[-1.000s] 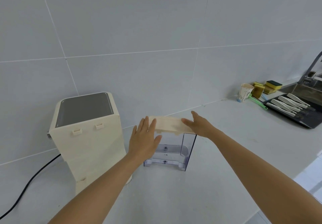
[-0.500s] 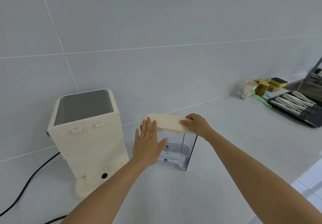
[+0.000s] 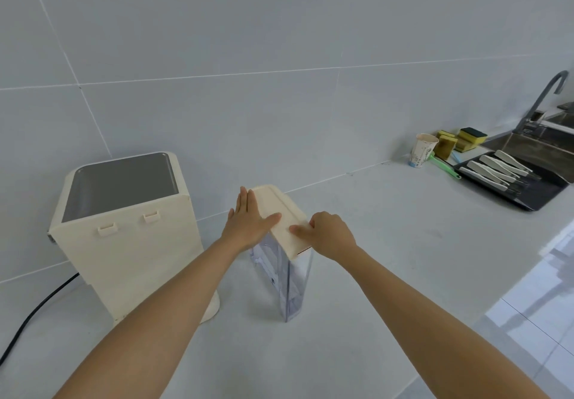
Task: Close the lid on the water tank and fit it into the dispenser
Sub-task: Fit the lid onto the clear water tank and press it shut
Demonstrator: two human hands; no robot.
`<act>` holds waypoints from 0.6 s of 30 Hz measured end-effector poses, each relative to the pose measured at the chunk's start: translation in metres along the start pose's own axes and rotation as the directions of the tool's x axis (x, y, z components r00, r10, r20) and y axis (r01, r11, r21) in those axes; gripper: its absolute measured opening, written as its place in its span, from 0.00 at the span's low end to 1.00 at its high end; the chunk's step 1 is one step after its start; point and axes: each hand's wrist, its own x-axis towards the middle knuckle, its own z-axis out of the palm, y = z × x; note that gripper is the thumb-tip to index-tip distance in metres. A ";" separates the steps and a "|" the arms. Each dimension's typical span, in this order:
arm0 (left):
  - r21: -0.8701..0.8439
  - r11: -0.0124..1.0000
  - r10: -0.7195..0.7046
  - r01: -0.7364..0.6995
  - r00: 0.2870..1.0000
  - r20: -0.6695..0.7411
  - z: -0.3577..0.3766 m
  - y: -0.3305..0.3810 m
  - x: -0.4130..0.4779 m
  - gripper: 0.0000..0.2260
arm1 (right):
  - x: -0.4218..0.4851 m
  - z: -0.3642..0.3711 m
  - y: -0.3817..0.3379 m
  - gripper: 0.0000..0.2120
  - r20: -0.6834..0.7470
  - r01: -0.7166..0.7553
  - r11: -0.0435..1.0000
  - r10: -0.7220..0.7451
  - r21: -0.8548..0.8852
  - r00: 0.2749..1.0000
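Clear water tank (image 3: 290, 277) is stood upright on the counter (image 3: 388, 243), just right of the cream dispenser (image 3: 130, 234), probably so the lid (image 3: 281, 217) can be pressed shut before fitting. Left hand (image 3: 248, 221) is laid flat, fingers extended, on the lid's left side. Right hand (image 3: 329, 234) is curled over the near right edge, thumb on top, gripping the lid.
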 end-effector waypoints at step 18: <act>0.328 0.942 0.052 -0.074 0.996 0.077 -0.008 0.024 -0.011 0.33 | -0.009 -0.021 -0.017 0.25 -0.096 0.104 0.972 -0.126 -0.213 0.987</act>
